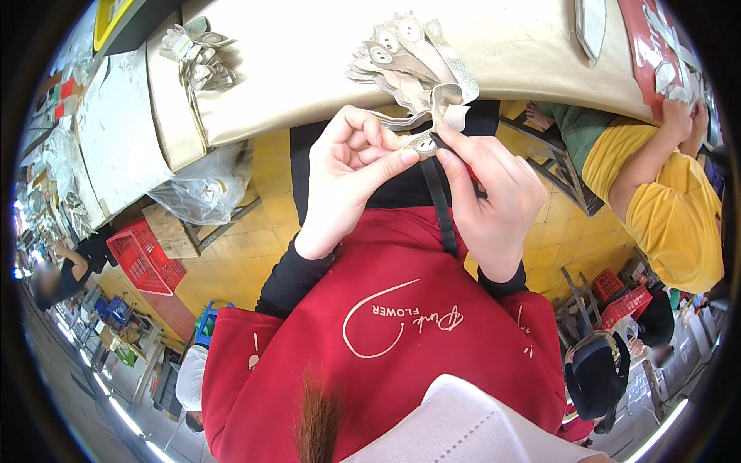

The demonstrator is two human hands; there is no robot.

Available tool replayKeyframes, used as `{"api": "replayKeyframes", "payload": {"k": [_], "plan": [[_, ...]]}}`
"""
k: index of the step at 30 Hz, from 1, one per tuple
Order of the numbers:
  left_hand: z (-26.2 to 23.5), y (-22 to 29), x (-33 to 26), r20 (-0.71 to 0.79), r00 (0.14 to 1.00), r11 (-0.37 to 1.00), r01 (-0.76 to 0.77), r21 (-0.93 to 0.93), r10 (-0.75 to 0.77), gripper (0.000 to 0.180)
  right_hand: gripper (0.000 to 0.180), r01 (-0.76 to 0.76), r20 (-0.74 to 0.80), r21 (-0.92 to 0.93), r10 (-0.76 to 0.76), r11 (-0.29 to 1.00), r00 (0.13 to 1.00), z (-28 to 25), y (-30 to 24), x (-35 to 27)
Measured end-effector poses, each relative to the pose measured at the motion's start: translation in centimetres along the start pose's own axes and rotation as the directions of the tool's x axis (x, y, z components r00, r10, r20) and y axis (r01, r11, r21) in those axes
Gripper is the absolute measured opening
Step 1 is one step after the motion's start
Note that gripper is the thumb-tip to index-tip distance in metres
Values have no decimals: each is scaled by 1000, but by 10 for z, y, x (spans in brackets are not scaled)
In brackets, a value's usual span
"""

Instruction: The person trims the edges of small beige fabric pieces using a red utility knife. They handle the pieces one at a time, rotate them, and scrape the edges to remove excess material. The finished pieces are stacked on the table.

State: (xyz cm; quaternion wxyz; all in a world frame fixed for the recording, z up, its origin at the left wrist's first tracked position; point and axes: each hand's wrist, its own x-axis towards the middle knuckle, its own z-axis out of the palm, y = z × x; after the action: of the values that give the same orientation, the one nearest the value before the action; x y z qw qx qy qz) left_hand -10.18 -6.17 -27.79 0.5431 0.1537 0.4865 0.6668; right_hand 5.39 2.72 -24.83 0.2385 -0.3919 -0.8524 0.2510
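Between my two hands, just off the table's near edge, is a small beige piece [423,144] with a pale oval patch with dark holes. My left hand [349,158] pinches its left end between thumb and fingers. The thumb and forefinger of my right hand [494,181] close on its right end. A curled beige strip [446,100] rises right behind my fingertips; whether it joins the held piece I cannot tell. Beyond my hands, a fanned pile of similar beige pieces [397,58] lies on the table, several showing the same oval patches.
A table with a cream cover [293,62] curves across the front. Another bundle of beige pieces [202,58] lies at its left. A clear plastic bag [204,189] hangs below, near a red crate [145,256]. To the right sits a person in yellow [671,201], hands at the table.
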Motion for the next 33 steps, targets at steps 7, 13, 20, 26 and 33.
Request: {"api": "replayKeyframes", "payload": {"k": [7, 13, 20, 26, 33], "plan": [[3, -1, 0, -7, 1000, 999, 13, -50, -13, 29, 24, -43, -31, 106, 47, 993, 998, 5, 1, 0], [9, 1, -1, -9, 1000, 999, -27, 19, 27, 28, 30, -82, -65, 341, 110, 936, 992, 1, 3, 3], [18, 6, -9, 11, 995, 969, -102, 224, 102, 25, 22, -56, -58, 367, 83, 929, 995, 0, 6, -1], [16, 6, -9, 70, 985, 924, -170, 343, 155, 24, 26, 72, -72, 249, -55, 966, 996, 8, 15, 2], [12, 3, -6, 17, 996, 981, -84, 175, 82, 28, 17, 100, 1, 170, -102, 980, 995, 16, 19, 5]]}}
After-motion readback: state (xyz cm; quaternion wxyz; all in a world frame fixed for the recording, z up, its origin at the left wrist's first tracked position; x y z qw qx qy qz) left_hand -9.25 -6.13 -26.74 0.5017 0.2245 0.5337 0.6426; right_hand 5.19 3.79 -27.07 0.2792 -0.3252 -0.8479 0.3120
